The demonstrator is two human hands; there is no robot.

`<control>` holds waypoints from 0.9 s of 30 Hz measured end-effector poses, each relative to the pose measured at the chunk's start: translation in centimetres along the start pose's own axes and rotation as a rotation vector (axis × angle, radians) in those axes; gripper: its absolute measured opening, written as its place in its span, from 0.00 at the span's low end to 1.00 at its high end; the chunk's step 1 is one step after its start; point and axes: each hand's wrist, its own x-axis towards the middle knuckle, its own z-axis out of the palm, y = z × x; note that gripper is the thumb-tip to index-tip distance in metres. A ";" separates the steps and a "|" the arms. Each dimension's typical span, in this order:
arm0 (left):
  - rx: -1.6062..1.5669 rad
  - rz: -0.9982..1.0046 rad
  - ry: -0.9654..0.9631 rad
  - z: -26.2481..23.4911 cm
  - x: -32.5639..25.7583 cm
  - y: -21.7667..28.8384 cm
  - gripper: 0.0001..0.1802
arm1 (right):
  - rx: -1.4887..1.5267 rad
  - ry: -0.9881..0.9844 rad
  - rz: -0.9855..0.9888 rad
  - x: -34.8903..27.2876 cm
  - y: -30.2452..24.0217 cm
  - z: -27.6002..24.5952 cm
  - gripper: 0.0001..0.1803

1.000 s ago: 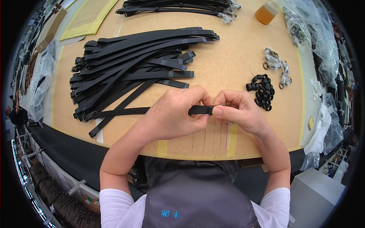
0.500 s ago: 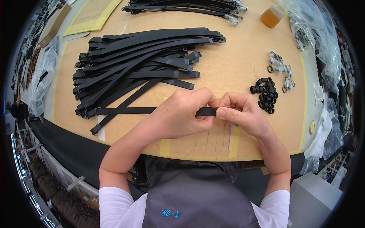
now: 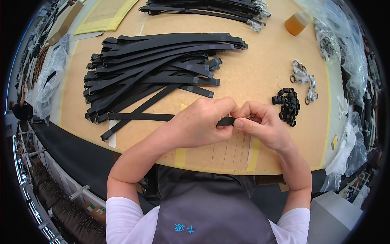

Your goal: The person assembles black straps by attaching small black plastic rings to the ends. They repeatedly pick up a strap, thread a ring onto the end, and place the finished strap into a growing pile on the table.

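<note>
A flat black strap [image 3: 146, 117] runs from a metal buckle at the left edge of the pile to my two hands. My left hand [image 3: 205, 122] is closed around it near its right end. Against it, my right hand [image 3: 266, 125] pinches the strap's tip between thumb and fingers. A small shiny edge shows at the right fingertips, too hidden to name. Many more black straps with buckles lie in a fanned pile [image 3: 130, 73] beyond my left hand. Small black loops [image 3: 289, 106] are heaped just beyond my right hand.
Rings in clear wrapping [image 3: 304, 79] lie beyond the loops. Another strap bundle [image 3: 203, 10] sits at the far edge, near a cup of amber liquid [image 3: 297, 23]. Clear plastic bags [image 3: 349, 49] line the right side. A yellow-edged sheet [image 3: 103, 16] lies far left.
The whole view has shifted slightly, so the table's things sit a little further right and lower. Both hands keep hold of the strap, with only small finger movement at its tip.
</note>
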 end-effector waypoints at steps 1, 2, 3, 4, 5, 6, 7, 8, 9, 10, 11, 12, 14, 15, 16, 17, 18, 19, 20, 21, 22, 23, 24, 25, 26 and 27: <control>-0.008 -0.006 -0.011 0.0 0.1 0.0 0.16 | 0.001 0.012 -0.007 0.1 0.1 0.1 0.10; -0.040 -0.035 -0.023 -0.1 0.2 0.4 0.18 | 0.000 0.023 -0.014 0.2 0.2 0.2 0.09; -0.065 -0.065 -0.030 -0.5 0.3 0.9 0.20 | -0.044 0.046 -0.022 0.3 0.1 0.3 0.09; -0.090 -0.096 -0.034 -0.8 0.3 1.3 0.22 | -0.091 0.065 -0.030 0.4 0.1 0.4 0.09; -0.150 -0.059 -0.045 -0.7 0.4 1.4 0.23 | -0.141 0.082 -0.039 0.2 0.0 0.5 0.09; -0.182 -0.035 -0.038 -0.8 0.1 1.3 0.24 | -0.232 0.100 -0.085 0.3 -0.1 0.8 0.09; -0.203 -0.018 -0.027 -1.0 -0.2 1.3 0.26 | -0.316 0.108 -0.142 0.2 -0.2 1.3 0.09; -0.254 0.040 -0.009 -0.6 -0.6 0.7 0.25 | -0.367 0.131 -0.190 0.1 -1.0 2.5 0.12; -0.293 0.098 0.009 -0.2 -0.6 0.2 0.25 | -0.387 0.135 -0.198 -0.2 -0.3 2.5 0.16; -0.359 0.132 0.006 0.2 -0.5 0.2 0.24 | -0.375 0.135 -0.137 -0.9 -0.5 2.5 0.18; -0.417 0.162 0.004 0.4 -0.6 0.4 0.23 | -0.254 0.150 -0.164 -1.1 0.3 3.1 0.20; -0.420 0.155 -0.021 0.1 -0.8 1.1 0.22 | -0.240 0.116 -0.158 -1.6 0.7 2.9 0.23; -0.453 0.183 -0.031 0.5 -0.8 1.6 0.20 | -0.093 0.127 -0.267 -2.0 2.2 3.0 0.29; -0.498 0.233 -0.017 1.0 -0.6 1.1 0.20 | -0.071 0.144 -0.288 -1.9 3.1 2.7 0.30; -0.492 0.201 -0.052 0.7 -0.8 1.2 0.20 | 0.008 0.130 -0.256 -2.3 3.4 2.2 0.27; -0.489 0.166 -0.090 0.3 -1.0 1.2 0.20 | 0.089 0.118 -0.221 -2.4 3.8 1.8 0.23; -0.495 0.137 -0.130 0.2 -1.1 1.3 0.20 | 0.077 0.092 -0.225 -2.4 3.8 1.8 0.23; -0.483 0.126 -0.142 0.3 -1.0 1.2 0.20 | 0.067 0.070 -0.229 -2.3 3.8 1.9 0.23; -0.471 0.114 -0.157 0.3 -1.0 0.9 0.20 | 0.062 0.060 -0.223 -2.2 3.9 1.8 0.21; -0.463 0.098 -0.169 0.3 -1.0 0.9 0.21 | 0.058 0.048 -0.212 -2.1 4.0 1.5 0.19; -0.501 0.064 -0.162 0.1 -1.1 0.9 0.20 | 0.057 0.047 -0.190 -2.0 4.1 1.0 0.16; -0.539 0.029 -0.156 -0.2 -1.1 1.0 0.19 | 0.057 0.048 -0.169 -1.8 4.1 0.7 0.13; -0.582 -0.004 -0.152 -0.3 -1.0 1.0 0.18 | 0.032 0.030 -0.209 -1.7 3.8 0.7 0.13; -0.596 0.005 -0.143 -0.3 -1.0 0.9 0.16 | 0.007 0.013 -0.248 -1.5 3.4 0.8 0.13; -0.611 0.014 -0.135 -0.1 -0.9 0.7 0.15 | -0.018 -0.004 -0.288 -1.3 3.0 0.8 0.14; -0.630 0.028 -0.124 0.1 -0.8 0.4 0.13 | -0.058 -0.060 -0.253 -1.3 2.3 0.8 0.16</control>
